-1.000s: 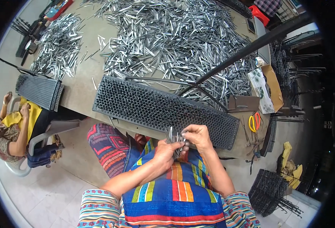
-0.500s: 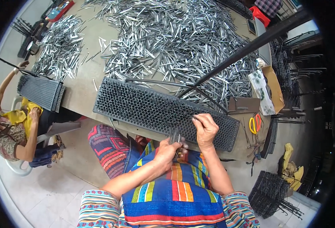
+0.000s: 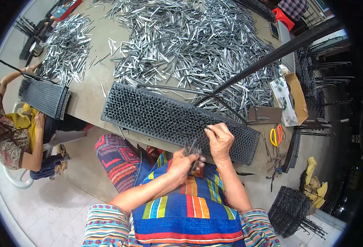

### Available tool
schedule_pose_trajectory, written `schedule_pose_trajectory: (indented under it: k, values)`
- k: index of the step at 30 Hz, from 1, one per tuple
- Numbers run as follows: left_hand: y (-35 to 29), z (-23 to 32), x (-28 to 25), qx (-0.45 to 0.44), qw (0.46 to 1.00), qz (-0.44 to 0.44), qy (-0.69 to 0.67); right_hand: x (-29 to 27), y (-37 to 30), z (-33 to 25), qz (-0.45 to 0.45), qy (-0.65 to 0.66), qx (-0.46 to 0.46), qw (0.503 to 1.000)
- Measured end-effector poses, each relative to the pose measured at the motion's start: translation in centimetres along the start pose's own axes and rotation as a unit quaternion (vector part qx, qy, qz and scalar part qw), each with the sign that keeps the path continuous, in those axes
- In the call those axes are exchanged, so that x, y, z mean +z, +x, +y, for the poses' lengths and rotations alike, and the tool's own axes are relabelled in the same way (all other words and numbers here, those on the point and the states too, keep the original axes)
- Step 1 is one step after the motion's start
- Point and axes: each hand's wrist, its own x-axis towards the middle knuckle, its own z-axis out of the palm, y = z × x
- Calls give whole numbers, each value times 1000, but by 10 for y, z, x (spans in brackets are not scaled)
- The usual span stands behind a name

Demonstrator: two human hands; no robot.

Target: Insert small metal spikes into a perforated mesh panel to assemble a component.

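Note:
A long black rack (image 3: pixel 241 142) full of small round holes lies slantwise along the table's near edge. Short dark tips stand in most of its left and middle holes, while bare holes show toward its right end. My left hand (image 3: pixel 183 162) is closed round a bunch of thin grey sticks (image 3: pixel 191 149), just below the rack's near edge. Over the right half of the rack, my right hand (image 3: pixel 220 142) pinches a thin stick; only a little of it shows at the fingertips.
A big heap of silvery sticks (image 3: pixel 181 45) covers the table (image 3: pixel 97 66) beyond the rack. A black bar (image 3: pixel 268 59) slants above it. Orange-handled scissors (image 3: pixel 276 136) and an open carton (image 3: pixel 296 99) lie right. At left, a person (image 3: pixel 15 136) sits by another rack (image 3: pixel 43 96).
My right hand has shifted slightly left over the rack. The sticks in my left hand have tilted and spread a little. At left, the person's far hand has moved toward the smaller heap.

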Motion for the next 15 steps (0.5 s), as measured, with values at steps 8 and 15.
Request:
schedule_pose_trajectory:
  k: [8, 15]
  values:
    - [2, 1, -1, -8, 1000, -4, -4, -2, -5, 2, 8, 32, 10, 999]
    - [-13, 3, -18, -24, 998, -48, 34, -10, -18, -12, -150, 6, -48, 987]
